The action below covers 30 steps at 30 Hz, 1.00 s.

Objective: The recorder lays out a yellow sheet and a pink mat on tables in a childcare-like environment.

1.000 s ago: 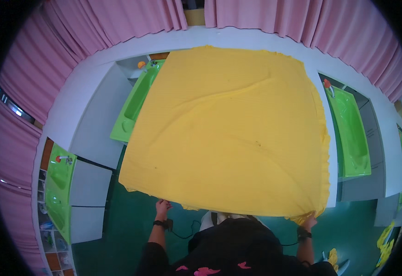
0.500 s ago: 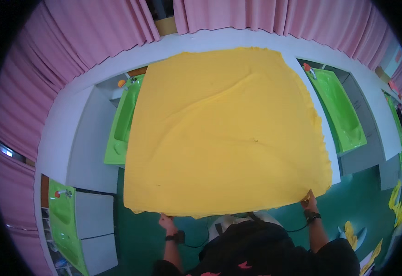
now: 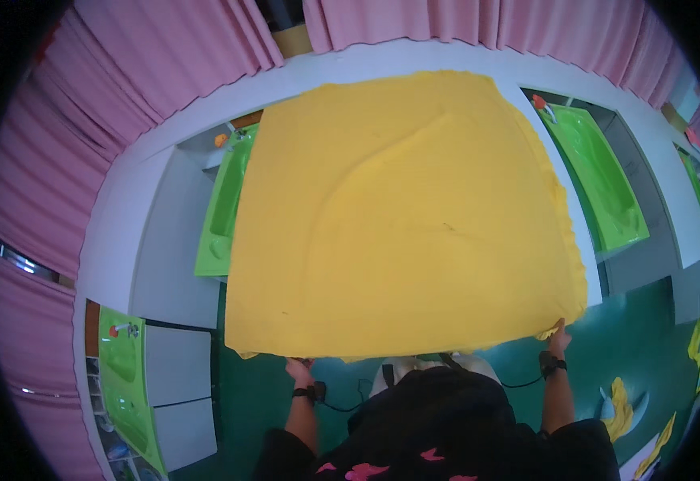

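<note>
Head view: yellow sheet (image 3: 414, 232) spread over white counter (image 3: 583, 240), mostly flat; long curved crease not smoothed out. Left hand (image 3: 299, 372) and right hand (image 3: 558, 342) both grip near edge.

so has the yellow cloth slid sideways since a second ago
No, not noticeably: the yellow cloth still borders the upper-left green tub along much the same line.

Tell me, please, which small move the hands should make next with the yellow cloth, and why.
Perhaps slide the left hand outward to the yellow cloth's near left corner, for a more even hold: it is at the near edge, inward from that corner, while the right hand pinches close to the near right corner.
</note>
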Available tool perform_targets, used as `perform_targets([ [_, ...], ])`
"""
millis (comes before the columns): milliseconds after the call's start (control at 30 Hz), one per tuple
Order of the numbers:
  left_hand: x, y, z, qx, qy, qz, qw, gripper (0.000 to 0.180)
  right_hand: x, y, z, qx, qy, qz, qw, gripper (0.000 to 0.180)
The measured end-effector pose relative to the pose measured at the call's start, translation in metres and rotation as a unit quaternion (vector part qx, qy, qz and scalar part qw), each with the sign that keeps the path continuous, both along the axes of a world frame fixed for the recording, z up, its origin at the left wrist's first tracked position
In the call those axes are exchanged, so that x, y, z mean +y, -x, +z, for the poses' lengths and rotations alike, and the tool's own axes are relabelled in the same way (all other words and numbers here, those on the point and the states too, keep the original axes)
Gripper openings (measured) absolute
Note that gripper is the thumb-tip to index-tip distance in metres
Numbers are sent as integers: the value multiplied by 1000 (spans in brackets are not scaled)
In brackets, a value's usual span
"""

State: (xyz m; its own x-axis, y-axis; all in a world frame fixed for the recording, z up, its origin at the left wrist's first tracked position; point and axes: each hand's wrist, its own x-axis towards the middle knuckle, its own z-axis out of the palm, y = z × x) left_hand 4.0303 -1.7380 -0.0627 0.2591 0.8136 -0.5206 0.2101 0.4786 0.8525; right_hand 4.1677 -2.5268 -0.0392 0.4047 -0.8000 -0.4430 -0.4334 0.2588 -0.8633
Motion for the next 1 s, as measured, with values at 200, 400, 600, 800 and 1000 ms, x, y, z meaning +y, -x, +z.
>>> perform_targets([
  [200, -51, 8, 52, 55, -23, -50, 997, 60, 37, -12, 73, 150, 227, 153, 950, 55],
  [400, -103, 4, 65, 58, -23, -254, 965, 51, 12, -8, 37, 138, 262, 229, 927, 49],
  [600, -111, 4, 56, 82, -131, -230, 961, 48, 27, 5, 55, 37, 305, 249, 918, 43],
  [800, -120, 13, 69, 150, -213, -254, 932, 47, 1, 21, 40, -95, 340, 257, 900, 39],
  [1000, -132, 21, 58, 129, -109, -235, 957, 50, -7, 42, 40, -85, 328, 245, 908, 35],
])
